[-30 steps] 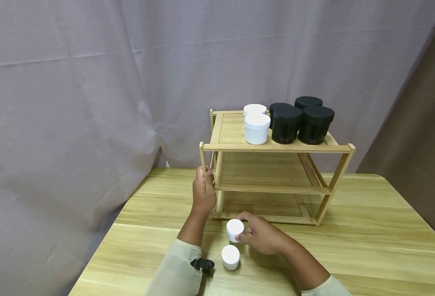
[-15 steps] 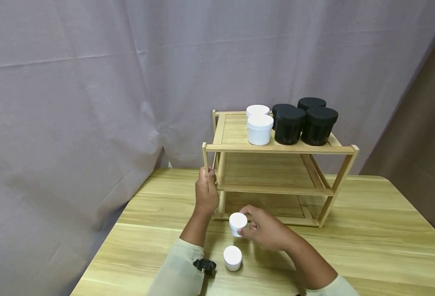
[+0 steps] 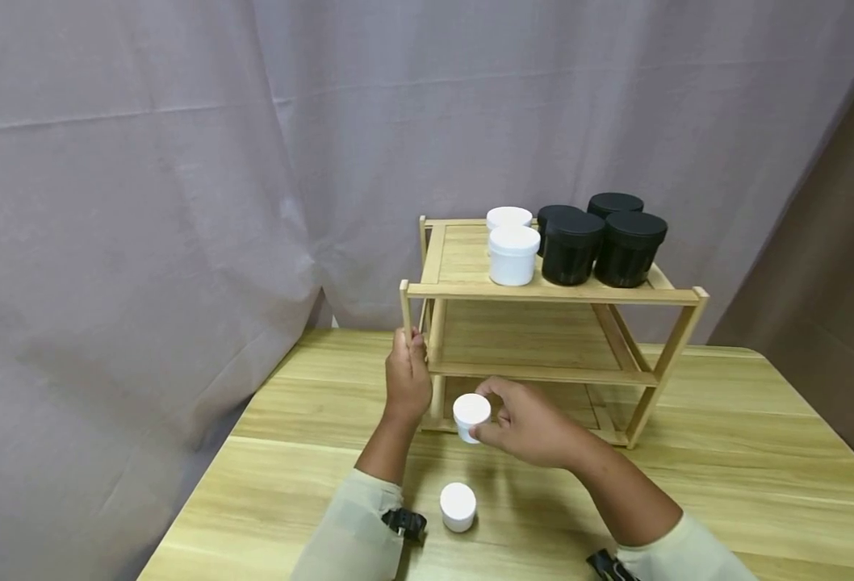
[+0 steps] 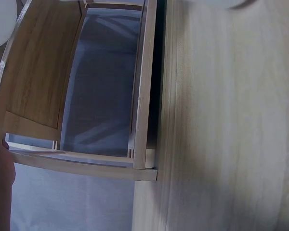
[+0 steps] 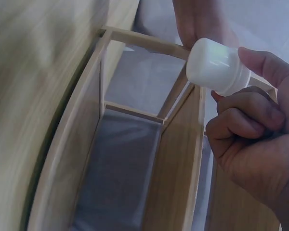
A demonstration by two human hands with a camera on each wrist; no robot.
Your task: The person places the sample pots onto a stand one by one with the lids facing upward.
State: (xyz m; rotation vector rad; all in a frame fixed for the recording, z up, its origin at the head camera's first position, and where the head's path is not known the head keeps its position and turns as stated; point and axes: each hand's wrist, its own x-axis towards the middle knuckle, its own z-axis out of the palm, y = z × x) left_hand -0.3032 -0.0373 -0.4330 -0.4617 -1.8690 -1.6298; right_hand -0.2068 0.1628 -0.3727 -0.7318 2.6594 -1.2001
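Observation:
My left hand [image 3: 408,379] grips the front left post of a three-tier wooden rack [image 3: 550,294]. In the left wrist view only a bit of that hand [image 4: 0,178] shows at the left edge. Between thumb and fingers, my right hand [image 3: 536,424] pinches a small white lidded jar [image 3: 472,418], raised above the table in front of the rack's lower tiers. The right wrist view shows the same jar [image 5: 214,67] tipped sideways in that frame, the other fingers curled below it. A second small white jar [image 3: 458,507] stands on the table between my forearms.
On the rack's top tier stand two larger white jars [image 3: 512,257] at the left and several black jars [image 3: 571,248] to their right. A grey curtain [image 3: 180,202] hangs behind the wooden table [image 3: 747,452]. Both wrists wear black straps [image 3: 403,523].
My right hand has lifted the small white jar off the table, upward and toward the rack. The left hand keeps its grip on the post. The view has shifted slightly.

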